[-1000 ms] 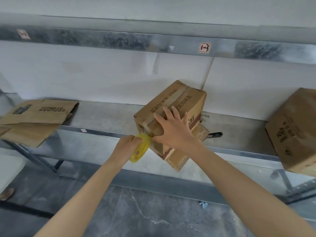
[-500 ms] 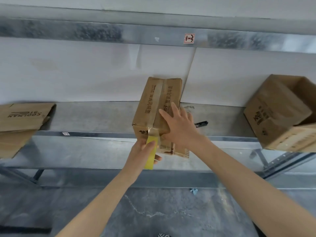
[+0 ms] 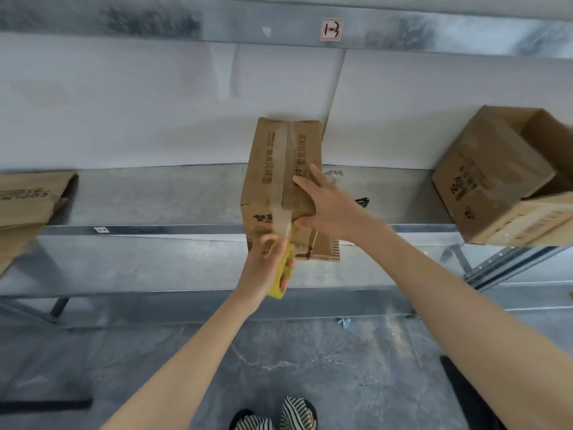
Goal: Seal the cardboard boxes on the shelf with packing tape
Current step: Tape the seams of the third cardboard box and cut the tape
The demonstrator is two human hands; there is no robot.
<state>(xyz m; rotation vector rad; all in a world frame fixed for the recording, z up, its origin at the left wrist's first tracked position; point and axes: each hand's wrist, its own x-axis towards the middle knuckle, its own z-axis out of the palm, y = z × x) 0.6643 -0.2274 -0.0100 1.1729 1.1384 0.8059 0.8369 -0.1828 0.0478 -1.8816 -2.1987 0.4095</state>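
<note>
Now box (image 3: 273,169) squared to shelf (image 3: 155,229) front edge; my left hand (image 3: 263,268) grips tape roll (image 3: 283,276), right hand (image 3: 328,209) flat, steadying; top seam taped.

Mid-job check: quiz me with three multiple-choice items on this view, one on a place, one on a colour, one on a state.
1. Where on the shelf is the open box? A. right of the middle box B. left of it C. on top of it
2. What colour is the tape roll? A. red B. yellow C. blue
3. How is the middle box's top seam? A. bare B. flaps standing up C. taped over

Answers: 1 A, it sits at the right side of the view. 2 B, the left hand grips a yellow roll. 3 C, a tape strip runs along the seam beside the right hand.
</note>
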